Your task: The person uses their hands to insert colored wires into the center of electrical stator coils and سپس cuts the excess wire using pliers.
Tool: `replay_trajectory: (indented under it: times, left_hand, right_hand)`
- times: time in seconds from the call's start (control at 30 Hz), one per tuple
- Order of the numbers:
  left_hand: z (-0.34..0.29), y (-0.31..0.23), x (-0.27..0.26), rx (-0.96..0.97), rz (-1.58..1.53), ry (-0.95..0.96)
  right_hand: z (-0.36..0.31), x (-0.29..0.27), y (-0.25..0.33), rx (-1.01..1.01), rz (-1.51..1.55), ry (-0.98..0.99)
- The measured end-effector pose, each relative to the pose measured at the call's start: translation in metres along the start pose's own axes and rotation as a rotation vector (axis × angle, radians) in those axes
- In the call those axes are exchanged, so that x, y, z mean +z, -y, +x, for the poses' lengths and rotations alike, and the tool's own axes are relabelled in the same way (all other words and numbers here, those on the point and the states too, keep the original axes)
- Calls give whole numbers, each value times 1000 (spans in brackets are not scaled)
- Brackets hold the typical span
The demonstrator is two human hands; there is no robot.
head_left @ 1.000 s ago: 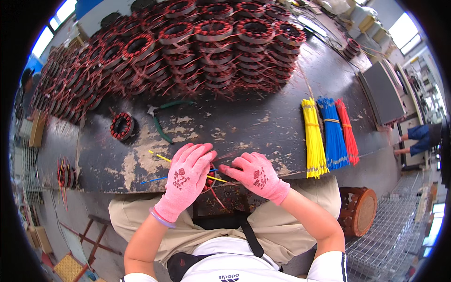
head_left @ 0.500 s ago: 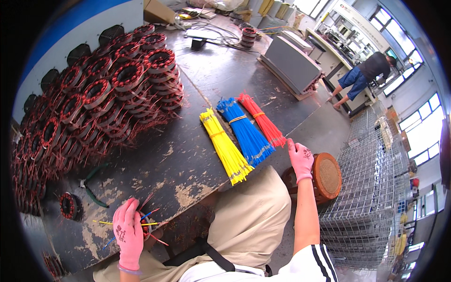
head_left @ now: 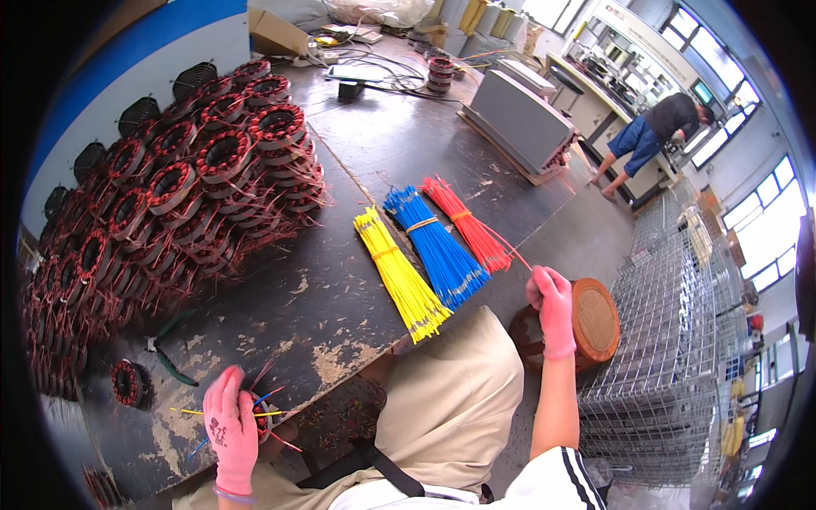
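In pink gloves, my left hand closes around a small wound stator at the table's near edge. The hand covers much of it; yellow, blue and red wires stick out of it. Off to the right, my right hand pinches the end of a red wire, which runs back to the red wire bundle. Left of that bundle lie a blue wire bundle and a yellow wire bundle, each tied with a band.
Stacked stators fill the table's left side. Green-handled pliers and a single stator lie nearer me. A round stool and wire-mesh cages stand at right. Farther back, a person bends at a machine.
My right hand has moved slightly right and nearer, drawing a red wire partly out of its bundle. My left hand stays on the stator. The whole view has shifted slightly.
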State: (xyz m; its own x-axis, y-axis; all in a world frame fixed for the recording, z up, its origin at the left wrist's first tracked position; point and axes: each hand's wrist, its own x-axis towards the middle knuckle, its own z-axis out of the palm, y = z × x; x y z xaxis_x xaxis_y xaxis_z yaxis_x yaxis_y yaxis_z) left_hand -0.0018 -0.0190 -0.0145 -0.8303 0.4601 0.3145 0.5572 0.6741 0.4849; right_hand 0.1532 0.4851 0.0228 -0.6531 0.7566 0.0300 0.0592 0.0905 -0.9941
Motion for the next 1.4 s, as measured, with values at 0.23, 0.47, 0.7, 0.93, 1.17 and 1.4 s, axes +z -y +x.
replay_trajectory:
  times: [0.23,0.47,0.7,0.93,1.17,1.4]
  left_hand:
    - [33,-71,-37,624,257,-399]
    - [12,-46,-69,265,247,-361]
    - [-1,-9,5,-89,-62,-300]
    - [1,-8,15,-158,-105,-248]
    - [-2,-1,5,-77,-129,-72]
    - [1,5,-2,49,-160,32]
  right_hand:
    - [-113,171,97,-680,-107,900]
    - [-118,253,32,-731,-502,845]
    - [-127,320,-3,-183,-468,1098]
    - [-139,330,-11,-137,-261,1006]
    - [-157,298,-7,-223,-243,837]
    - [-143,292,1,-376,-220,914]
